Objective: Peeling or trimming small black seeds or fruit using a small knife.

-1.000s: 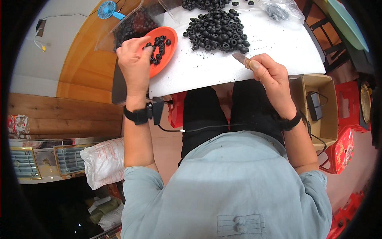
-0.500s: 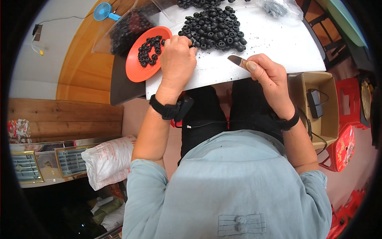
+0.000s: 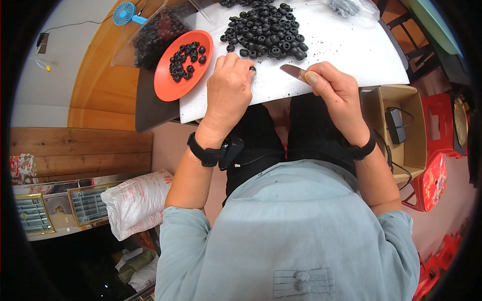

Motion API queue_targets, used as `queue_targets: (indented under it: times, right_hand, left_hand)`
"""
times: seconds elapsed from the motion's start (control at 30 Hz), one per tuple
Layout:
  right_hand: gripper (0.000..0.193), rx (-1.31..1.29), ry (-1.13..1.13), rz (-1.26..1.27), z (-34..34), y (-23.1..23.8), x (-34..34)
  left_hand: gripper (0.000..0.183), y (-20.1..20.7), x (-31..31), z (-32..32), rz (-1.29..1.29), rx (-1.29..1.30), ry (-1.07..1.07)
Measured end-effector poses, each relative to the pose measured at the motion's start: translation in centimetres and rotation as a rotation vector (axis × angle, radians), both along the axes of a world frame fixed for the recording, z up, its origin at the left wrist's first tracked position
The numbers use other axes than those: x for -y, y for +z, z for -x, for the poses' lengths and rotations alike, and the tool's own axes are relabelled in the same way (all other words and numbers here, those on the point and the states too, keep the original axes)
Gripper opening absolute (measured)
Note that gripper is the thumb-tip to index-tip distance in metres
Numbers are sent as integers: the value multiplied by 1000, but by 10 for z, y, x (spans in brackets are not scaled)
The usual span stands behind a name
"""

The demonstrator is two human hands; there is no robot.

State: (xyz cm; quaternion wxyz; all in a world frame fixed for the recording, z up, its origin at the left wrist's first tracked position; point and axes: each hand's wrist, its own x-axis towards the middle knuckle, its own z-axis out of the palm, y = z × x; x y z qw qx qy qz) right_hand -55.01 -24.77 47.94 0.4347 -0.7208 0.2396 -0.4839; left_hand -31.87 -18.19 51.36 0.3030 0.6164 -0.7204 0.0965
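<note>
Between the fingertips of my left hand [image 3: 228, 88] is a small black rubbery ring-like part [image 3: 252, 68], mostly covered by the fingers. My right hand [image 3: 335, 90] is closed around the handle of a small knife [image 3: 291, 70], its short blade pointing left toward the held part. A pile of similar round black parts [image 3: 268, 32], many with a hole in the middle, lies on the white board [image 3: 341, 60] beyond my hands. Left of my left hand, an orange-red plate [image 3: 170, 90] carries several more of these parts.
A clear bin [image 3: 158, 37] of black parts stands behind the plate, with a blue fan [image 3: 124, 14] beyond. A plastic bag [image 3: 354, 10] lies at the far right of the board. Below the board's right edge are a cardboard box [image 3: 416, 108] and a red stool [image 3: 433, 185].
My left hand has moved right, away from the plate, and now shows a black part at its fingertips. The knife in my right hand has shifted slightly left.
</note>
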Motion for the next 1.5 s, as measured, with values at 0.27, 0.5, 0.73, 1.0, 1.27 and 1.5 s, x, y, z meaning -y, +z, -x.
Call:
queue_targets:
  times: [0.27, 0.5, 0.73, 1.0, 1.27, 1.5]
  right_hand:
    - [24, -203, -152, 112, -7, 25, -7]
    - [30, -274, -254, 198, -15, 20, -6]
    - [32, -270, -218, 122, -13, 21, -4]
    - [31, -298, -241, 160, -14, 20, -3]
    - [31, -299, -236, 201, -13, 18, -3]
    - [32, -332, -259, 272, -15, 13, -4]
  left_hand:
    - [18, 10, -13, 2, -235, -880, -203]
    - [27, 1, -11, 13, -289, -1359, -419]
    - [31, -7, -10, 15, -316, -1472, -453]
    - [33, -5, -10, 18, -304, -1454, -470]
    - [27, -8, -9, 20, -293, -1467, -471]
    - [24, -12, -10, 20, -283, -1504, -488]
